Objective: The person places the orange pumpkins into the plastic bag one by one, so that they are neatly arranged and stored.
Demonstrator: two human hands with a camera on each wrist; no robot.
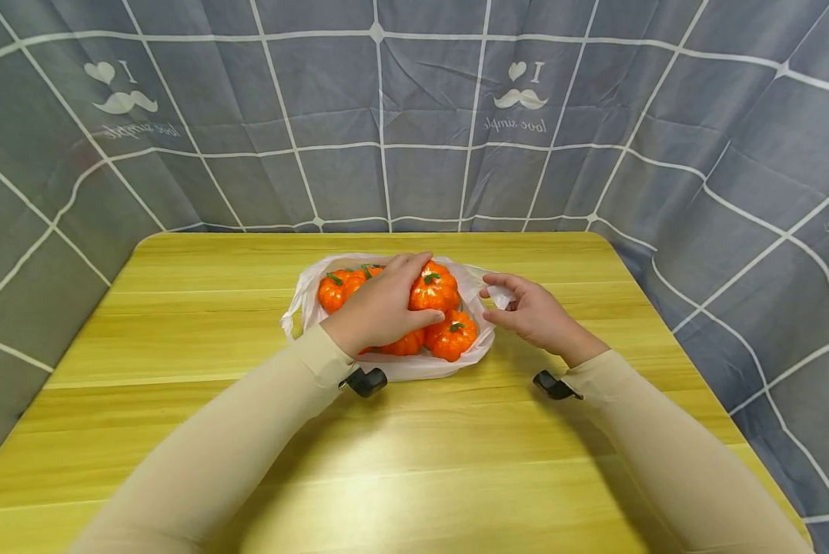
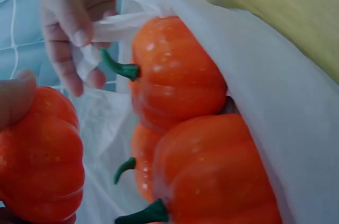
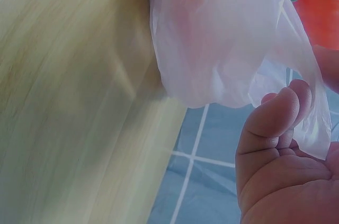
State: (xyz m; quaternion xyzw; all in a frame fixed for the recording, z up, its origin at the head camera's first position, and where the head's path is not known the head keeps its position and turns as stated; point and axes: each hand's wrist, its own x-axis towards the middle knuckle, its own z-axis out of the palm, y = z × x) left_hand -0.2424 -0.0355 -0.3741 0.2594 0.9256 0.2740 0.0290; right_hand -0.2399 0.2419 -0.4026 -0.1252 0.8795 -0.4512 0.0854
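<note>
A white plastic bag [image 1: 414,372] lies spread open on the table with several small orange pumpkins [image 1: 451,338] in it, each with a green stem. My left hand [image 1: 386,308] reaches over the bag from the left and grips one pumpkin [image 1: 435,288] between thumb and fingers, above the others. The held pumpkin [image 2: 42,155] also shows at the left edge of the left wrist view. At the bag's right side, my right hand [image 1: 539,315] pinches a bag handle [image 3: 317,134]. In the right wrist view, the bag's wall [image 3: 217,49] hangs beside the fingers.
The yellow wood-grain table [image 1: 414,462] reaches under both forearms. A grey-blue cloth with white lines [image 1: 345,108] hangs behind it and on both sides. A black wrist mount [image 1: 364,382] sits under the left sleeve, another [image 1: 556,386] by the right.
</note>
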